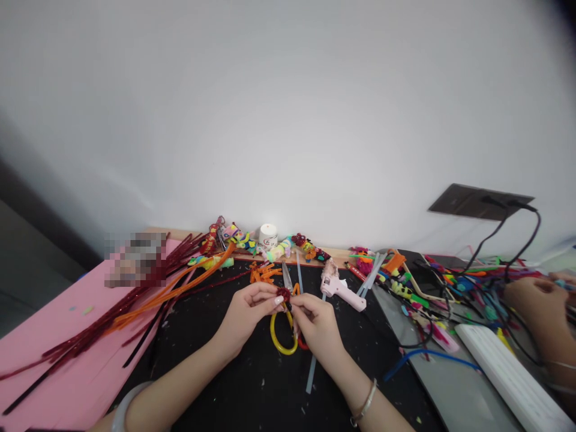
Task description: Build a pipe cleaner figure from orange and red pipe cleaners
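Note:
My left hand (243,315) pinches a small dark red fuzzy pipe cleaner piece (283,294) between thumb and fingers. From the other side my right hand (317,321) closes its fingertips on the same piece's edge; its fingers partly cover it. Beneath both hands, scissors (287,277) lie on the black mat, their yellow handle (283,350) toward me. A clump of orange pipe cleaner pieces (264,273) sits just beyond my left fingers. To the right lies a pale pink glue gun (344,291). A translucent glue stick (310,375) lies below my right hand.
Long dark red pipe cleaners (121,303) and orange ones (168,294) spread over the pink surface (54,348) at left. A white cup (268,235) and colourful pipe cleaner figures line the wall. At right are cables, a white power strip (508,372) and another person's hand (533,303).

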`<state>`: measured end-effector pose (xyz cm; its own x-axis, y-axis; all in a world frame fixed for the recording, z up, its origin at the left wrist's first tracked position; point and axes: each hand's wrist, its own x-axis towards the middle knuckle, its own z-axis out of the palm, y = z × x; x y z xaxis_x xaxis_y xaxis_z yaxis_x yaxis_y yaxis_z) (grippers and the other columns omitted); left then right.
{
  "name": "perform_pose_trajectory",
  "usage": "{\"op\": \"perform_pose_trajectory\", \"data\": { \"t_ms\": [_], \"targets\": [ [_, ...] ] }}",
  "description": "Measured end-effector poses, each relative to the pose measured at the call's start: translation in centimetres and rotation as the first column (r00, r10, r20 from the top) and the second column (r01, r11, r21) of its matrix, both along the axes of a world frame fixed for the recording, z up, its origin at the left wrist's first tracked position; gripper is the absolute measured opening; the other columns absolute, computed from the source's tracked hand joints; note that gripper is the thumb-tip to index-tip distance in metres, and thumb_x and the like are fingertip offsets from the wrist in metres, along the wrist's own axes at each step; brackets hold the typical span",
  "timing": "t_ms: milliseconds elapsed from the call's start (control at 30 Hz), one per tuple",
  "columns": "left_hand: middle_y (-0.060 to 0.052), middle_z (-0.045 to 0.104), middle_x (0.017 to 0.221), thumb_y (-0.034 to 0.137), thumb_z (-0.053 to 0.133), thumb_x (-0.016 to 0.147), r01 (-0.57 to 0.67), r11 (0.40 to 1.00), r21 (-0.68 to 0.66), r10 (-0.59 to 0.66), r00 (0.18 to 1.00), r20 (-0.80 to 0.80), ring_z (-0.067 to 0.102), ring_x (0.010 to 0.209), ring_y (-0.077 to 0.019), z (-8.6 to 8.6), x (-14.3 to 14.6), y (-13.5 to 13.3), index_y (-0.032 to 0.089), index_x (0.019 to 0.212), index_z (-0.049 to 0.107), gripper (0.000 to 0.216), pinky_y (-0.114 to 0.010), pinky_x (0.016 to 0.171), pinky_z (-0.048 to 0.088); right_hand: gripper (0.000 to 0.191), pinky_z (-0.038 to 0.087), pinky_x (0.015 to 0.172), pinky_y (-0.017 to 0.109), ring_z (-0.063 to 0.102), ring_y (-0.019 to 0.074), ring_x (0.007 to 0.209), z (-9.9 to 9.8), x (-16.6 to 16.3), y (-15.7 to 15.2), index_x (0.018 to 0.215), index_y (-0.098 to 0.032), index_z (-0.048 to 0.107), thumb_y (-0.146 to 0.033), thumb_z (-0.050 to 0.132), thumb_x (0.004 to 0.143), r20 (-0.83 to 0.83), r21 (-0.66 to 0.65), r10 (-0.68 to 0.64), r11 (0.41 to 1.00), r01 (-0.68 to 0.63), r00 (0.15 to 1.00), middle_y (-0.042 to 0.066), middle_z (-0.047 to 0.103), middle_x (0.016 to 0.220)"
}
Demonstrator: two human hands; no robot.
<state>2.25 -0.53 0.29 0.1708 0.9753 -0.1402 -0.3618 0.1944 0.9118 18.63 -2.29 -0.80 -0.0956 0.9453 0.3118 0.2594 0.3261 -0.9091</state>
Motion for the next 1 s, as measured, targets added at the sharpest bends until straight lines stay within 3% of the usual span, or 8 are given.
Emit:
{"op": "perform_pose_trajectory", "data": {
  "t_ms": [400,667,900,1000],
  "targets": [
    [0.001,0.071,0.067,0.032,0.087,0.064,0.058,0.998,-0.034,-0.058,0.998,0.004,0.065,0.062,-0.0092,-0.61,-0.24,0.2,0.015,0.074,0.071,0.026,-0.02,0.065,0.053,0.016,0.048,0.042,0.023,0.056,0.013,0.038,-0.15,0.03,0.14,0.075,-0.019,0.068,-0.029,0.06,0.084,-0.101,-0.104,0.002,0.994,-0.012,0.995,-0.003,0.058,0.048],
    [0.0,0.072,0.075,0.03,0.088,0.063,0.076,0.996,-0.048,-0.075,0.997,0.031,0.065,0.064,-0.0099,-0.64,-0.17,0.12,0.015,0.072,0.07,0.025,-0.023,0.068,0.054,0.014,0.052,0.048,0.024,0.062,0.0142,0.043,0.27,-0.23,-0.04,0.073,-0.018,0.067,-0.03,0.062,0.08,-0.228,-0.252,0.036,0.963,-0.094,0.973,-0.002,0.064,0.049],
    [-0.003,0.068,0.102,0.027,0.086,0.064,0.097,0.995,-0.01,-0.097,0.995,0.009,0.062,0.066,-0.0089,-0.76,-0.19,0.07,0.014,0.067,0.07,0.021,-0.024,0.065,0.053,0.016,0.046,0.042,0.02,0.055,0.011,0.039,0.4,-0.37,-0.18,0.07,-0.018,0.067,-0.026,0.059,0.081,-0.217,-0.242,0.038,0.966,-0.092,0.975,-0.003,0.061,0.049],
    [-0.004,0.067,0.103,0.027,0.085,0.064,0.097,0.995,0.024,-0.096,0.995,-0.029,0.061,0.07,-0.0106,-0.97,-0.29,0.15,0.014,0.066,0.07,0.019,-0.023,0.063,0.051,0.015,0.051,0.048,0.022,0.06,0.0119,0.046,0.43,-0.33,-0.11,0.068,-0.018,0.068,-0.022,0.06,0.08,-0.222,-0.184,0.044,0.979,-0.086,0.974,-0.001,0.063,0.061]
  ]
}}
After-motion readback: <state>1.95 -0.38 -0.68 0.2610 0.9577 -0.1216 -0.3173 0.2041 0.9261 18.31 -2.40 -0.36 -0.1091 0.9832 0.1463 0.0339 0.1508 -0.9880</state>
